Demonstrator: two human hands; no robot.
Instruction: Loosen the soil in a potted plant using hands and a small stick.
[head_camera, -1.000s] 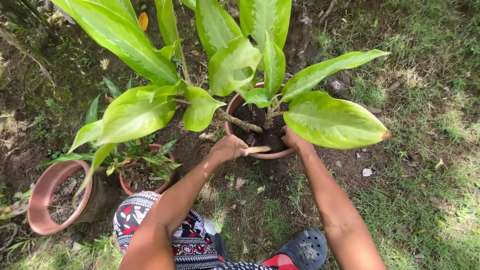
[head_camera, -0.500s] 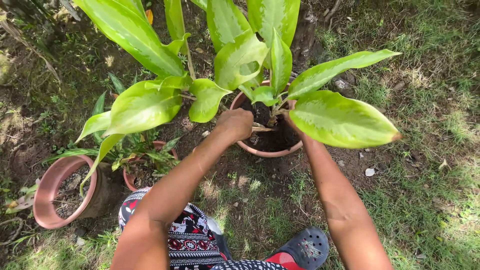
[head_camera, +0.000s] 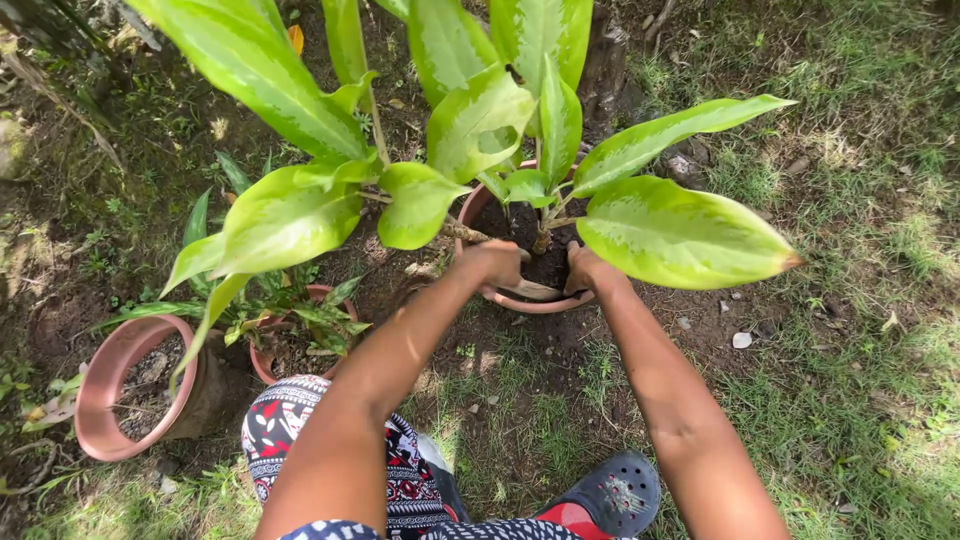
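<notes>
Head camera: nearest the lens, a dark clog (head_camera: 607, 493) was seen on the grass (head_camera: 850, 400) beside a patterned cloth (head_camera: 290, 440) in black, white and red, with both bare forearms stretched away from the viewer.

Further out, the left hand (head_camera: 492, 262) was laid on the near rim of a terracotta pot (head_camera: 530, 300), fingers curled down toward the dark soil (head_camera: 520, 225). The right hand (head_camera: 588, 270) was set just beside it on the same rim, fingers bent into the pot near the stem. A pale, flat object (head_camera: 530, 291) lay along the rim between the two hands; whether it was gripped by either hand could not be told, and how tightly either hand was closed could not be made out.

The pot was stood on bare earth where the grass ends, and was filled by a plant with broad yellow-green leaves (head_camera: 680, 235) spread over the hands and the ground.

To the left, a smaller pot (head_camera: 262, 352) of narrow-leaved greenery was seen, and beyond it, near the frame's edge, an empty-looking pink pot (head_camera: 100, 400) tilted on its side. Small stones (head_camera: 741, 340) were scattered to the right.
</notes>
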